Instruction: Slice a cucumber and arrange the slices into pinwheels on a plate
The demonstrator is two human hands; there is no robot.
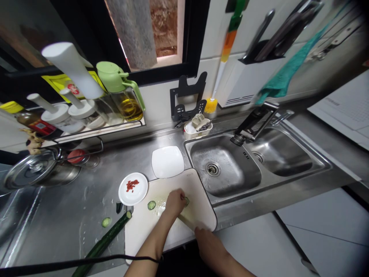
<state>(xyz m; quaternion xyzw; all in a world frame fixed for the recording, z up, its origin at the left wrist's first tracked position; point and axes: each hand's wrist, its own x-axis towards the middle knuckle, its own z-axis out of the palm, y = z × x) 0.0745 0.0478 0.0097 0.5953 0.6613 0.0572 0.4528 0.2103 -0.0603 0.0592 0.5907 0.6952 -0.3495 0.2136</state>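
Ref. pt.: board.
- L hand: on board, fingers pinching cuke pc..
- R hand: near edge of board, closed on knife; handle hidden.
- Cut, per my feed: loose slice on board, stray slice L of board.
- Left uncut: long cuke, tip at board's L edge.
- Rd. plate, red bits: board's far-L corner.
- Sq. plate: beyond board.

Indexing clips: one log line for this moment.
left hand: at cucumber piece; right hand: holding knife; board: loose slice; round plate: red bits
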